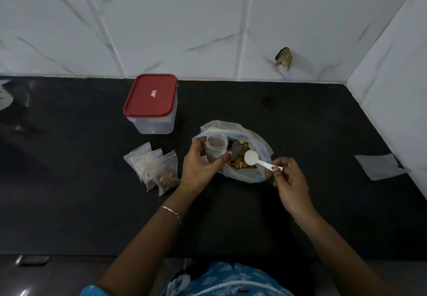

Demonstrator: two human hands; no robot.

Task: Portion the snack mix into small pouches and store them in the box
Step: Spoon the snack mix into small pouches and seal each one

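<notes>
A large clear bag of snack mix [248,171] lies open on the black counter [300,122]. My left hand [201,168] holds a small empty clear pouch [216,146] open over the bag's left side. My right hand [288,180] pinches the handle of a white plastic spoon [251,157], whose empty bowl hovers over the mix. Three filled small pouches [154,166] lie in a fan to the left of my left hand. A clear box with a red lid [151,98] stands shut at the back, near the wall.
White marble-look tiles [208,30] form the back wall and a side wall at the right. A flat empty pouch [379,167] lies at the right by that wall. The counter's front edge runs just before my body.
</notes>
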